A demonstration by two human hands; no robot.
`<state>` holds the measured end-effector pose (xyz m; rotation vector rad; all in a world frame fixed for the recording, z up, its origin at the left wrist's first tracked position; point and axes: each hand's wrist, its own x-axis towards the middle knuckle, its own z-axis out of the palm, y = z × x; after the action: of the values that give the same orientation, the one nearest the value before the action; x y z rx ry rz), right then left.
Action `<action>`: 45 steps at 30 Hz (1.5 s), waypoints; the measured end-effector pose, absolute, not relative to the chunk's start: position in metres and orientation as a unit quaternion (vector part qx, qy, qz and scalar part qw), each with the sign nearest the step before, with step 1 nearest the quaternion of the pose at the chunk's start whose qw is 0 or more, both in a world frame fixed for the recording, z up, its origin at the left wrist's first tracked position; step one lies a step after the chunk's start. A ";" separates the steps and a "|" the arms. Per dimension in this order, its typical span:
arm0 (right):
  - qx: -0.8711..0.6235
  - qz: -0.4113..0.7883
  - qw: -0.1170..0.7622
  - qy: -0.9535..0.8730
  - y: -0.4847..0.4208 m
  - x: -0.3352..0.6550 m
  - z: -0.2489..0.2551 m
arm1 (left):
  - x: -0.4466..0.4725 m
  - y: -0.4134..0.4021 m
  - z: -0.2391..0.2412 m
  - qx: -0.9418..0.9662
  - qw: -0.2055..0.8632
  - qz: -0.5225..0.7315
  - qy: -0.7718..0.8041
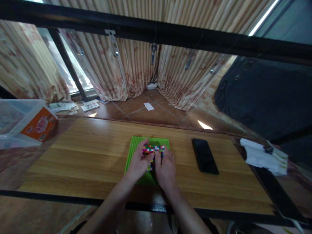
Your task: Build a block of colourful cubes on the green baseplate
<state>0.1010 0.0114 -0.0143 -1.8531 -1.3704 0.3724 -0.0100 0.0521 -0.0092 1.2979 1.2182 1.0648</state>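
Note:
A green studded baseplate (159, 141) lies on the wooden table (97, 146) in front of me. Over its middle is a block of small multicoloured bricks (153, 148), partly covered by my fingers. My left hand (139, 162) grips the left side of this block, its thumb lying across the front. From the right, my right hand (166, 165) closes on the other side, thumb beside the left one. Whether the bricks are fixed to the baseplate or only resting there, I cannot tell.
A black phone (205, 156) lies right of the baseplate. White papers (264, 156) are at the right edge. A clear plastic bin (19, 113) with an orange label stands at the left. A dark metal bar (156, 29) with hanging tools crosses above the table, before curtains.

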 end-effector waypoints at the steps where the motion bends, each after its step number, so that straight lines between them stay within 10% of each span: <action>1: -0.730 0.153 0.393 -0.538 0.011 0.102 -0.014 | -0.010 0.052 -0.009 0.538 0.512 0.439 0.505; 45: -0.588 0.402 0.521 -0.471 0.010 0.138 -0.024 | -0.020 0.054 0.008 0.454 0.617 0.449 0.460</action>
<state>0.1384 0.0099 -0.0240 -1.4080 -1.1293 0.9632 -0.0198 0.0538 0.0076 1.0440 1.0584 1.0343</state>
